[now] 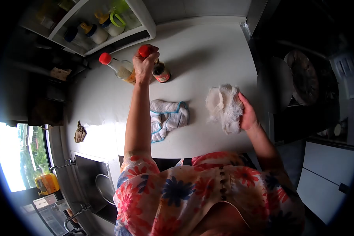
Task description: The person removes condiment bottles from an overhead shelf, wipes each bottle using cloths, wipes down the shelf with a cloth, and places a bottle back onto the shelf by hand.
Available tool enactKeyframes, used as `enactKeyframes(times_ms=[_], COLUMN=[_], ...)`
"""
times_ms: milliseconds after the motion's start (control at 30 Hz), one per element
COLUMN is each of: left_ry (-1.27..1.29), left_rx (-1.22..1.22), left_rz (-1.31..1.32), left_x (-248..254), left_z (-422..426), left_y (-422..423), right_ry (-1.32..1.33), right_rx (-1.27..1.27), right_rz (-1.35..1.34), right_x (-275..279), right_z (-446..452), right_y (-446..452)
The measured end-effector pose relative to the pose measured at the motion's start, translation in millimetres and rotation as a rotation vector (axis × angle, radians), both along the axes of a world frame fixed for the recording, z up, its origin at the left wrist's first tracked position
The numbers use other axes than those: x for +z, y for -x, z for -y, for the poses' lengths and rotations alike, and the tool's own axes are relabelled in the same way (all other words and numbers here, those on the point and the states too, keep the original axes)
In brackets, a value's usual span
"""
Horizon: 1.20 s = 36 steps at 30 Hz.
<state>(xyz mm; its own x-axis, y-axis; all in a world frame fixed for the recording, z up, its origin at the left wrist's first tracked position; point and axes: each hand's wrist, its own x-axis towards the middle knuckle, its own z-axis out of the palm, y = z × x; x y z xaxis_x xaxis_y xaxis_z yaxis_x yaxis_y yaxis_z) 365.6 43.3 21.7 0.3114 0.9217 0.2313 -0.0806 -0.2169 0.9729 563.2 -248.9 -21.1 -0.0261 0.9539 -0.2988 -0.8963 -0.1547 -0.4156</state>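
Observation:
My left hand (pixel 144 67) is closed around the neck of a dark sauce bottle (pixel 161 74), just below its red cap (pixel 145 50). The bottle's lower part, with a red and pale label, shows beside my fingers; the rest of it is hidden by the hand. Left of it stands a clear, red-capped bottle (pixel 124 70). On the right, a crumpled, fluffy white cloth (pixel 225 106) is gripped by my right hand (pixel 247 114), fingers partly behind it. Between my arms a folded white cloth with blue edging (pixel 170 115) lies on the white counter (pixel 202 51).
At the back left is a white shelf (pixel 148 23) with several jars. A small brown crumpled rag (pixel 80 133) lies near the sink (pixel 91 179). The dark stove area (pixel 303 114) borders the counter's right side. A yellow container (pixel 47 184) stands by the window.

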Motion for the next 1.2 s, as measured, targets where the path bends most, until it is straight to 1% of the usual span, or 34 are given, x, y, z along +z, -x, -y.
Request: enactKeyframes(times_ms=[33, 100, 133, 167, 300, 333, 400, 433, 467, 500, 533, 567, 667, 700, 767, 800, 833, 900, 933, 1000, 1067, 1133, 1200], left_ry=[-0.018, 0.065, 0.04, -0.039, 0.001, 0.046, -0.187, -0.303, -0.387, -0.45, -0.462, -0.473, -0.539, -0.57, -0.635, -0.722, -0.803, -0.743, -0.709, -0.639, -0.514, -0.428, -0.396], left_rx=[-0.008, -0.038, -0.055, -0.022, -0.007, -0.027, 0.117, 0.193, 0.182, 0.161, 0.133, 0.103, 0.076, 0.07, 0.105, 0.206, 0.306, 0.34, 0.35, 0.374, 0.443, 0.521, 0.613], left_rz=[-0.033, -0.108, -0.123, -0.133, -0.081, -0.089, -0.268, -0.359, -0.391, -0.315, -0.217, -0.12, 0.039, 0.074, 0.061, -0.055, -0.174, -0.437, -0.497, -0.607, -0.61, -0.613, -0.609], left_x=[1, 5, 3, 4, 10, 16, 30, 44, 76, 96, 117, 138, 202, 221, 256, 270, 282, 309, 316, 318, 322, 322, 323], left_z=[0, 3, 1, 4, 10, 12, 20, 25, 40, 46, 50, 51, 34, 22, -2, -18, -31, -37, -49, -79, -96, -92, -91], left_y=[1, 9, 12, 14, 24, 27, 29, 28, 24, 19, 10, -2, -56, -75, -115, -135, -153, -185, -197, -221, -239, -248, -255], right_ry=[0.017, -0.018, -0.047, -0.042, -0.015, -0.036, -0.081, -0.172, -0.262, -0.349, -0.44, -0.517, -0.62, -0.704, -0.935, -0.961, -0.781, -0.759, -0.748, -0.644, -0.588, -0.572, -0.46], right_rx=[0.017, 0.024, 0.018, 0.039, 0.084, 0.088, 0.106, 0.088, 0.068, 0.049, -0.053, -0.066, -0.256, -0.241, -0.13, -0.115, -0.177, -0.265, -0.309, -0.2, -0.122, -0.081, -0.037], right_rz=[-0.024, -0.014, 0.016, -0.009, 0.024, 0.048, 0.09, 0.104, 0.115, 0.123, 0.062, -0.049, 0.154, 0.175, 0.162, 0.171, 0.232, 0.204, 0.19, 0.009, -0.065, -0.046, -0.224], right_x=[3, 2, -2, -7, -3, 1, 9, 19, 34, 51, 68, 80, 50, 40, 24, 23, 23, 36, 39, 22, 10, 4, 5], right_z=[3, -2, -2, -3, -12, -14, -21, -24, -25, -25, -22, -21, -24, -25, -31, -28, -9, -1, 1, 8, 19, 33, 39], right_y=[-1, -5, -6, -9, -27, -34, -46, -54, -63, -72, -77, -85, -84, -85, -88, -87, -84, -83, -84, -90, -96, -98, -101])
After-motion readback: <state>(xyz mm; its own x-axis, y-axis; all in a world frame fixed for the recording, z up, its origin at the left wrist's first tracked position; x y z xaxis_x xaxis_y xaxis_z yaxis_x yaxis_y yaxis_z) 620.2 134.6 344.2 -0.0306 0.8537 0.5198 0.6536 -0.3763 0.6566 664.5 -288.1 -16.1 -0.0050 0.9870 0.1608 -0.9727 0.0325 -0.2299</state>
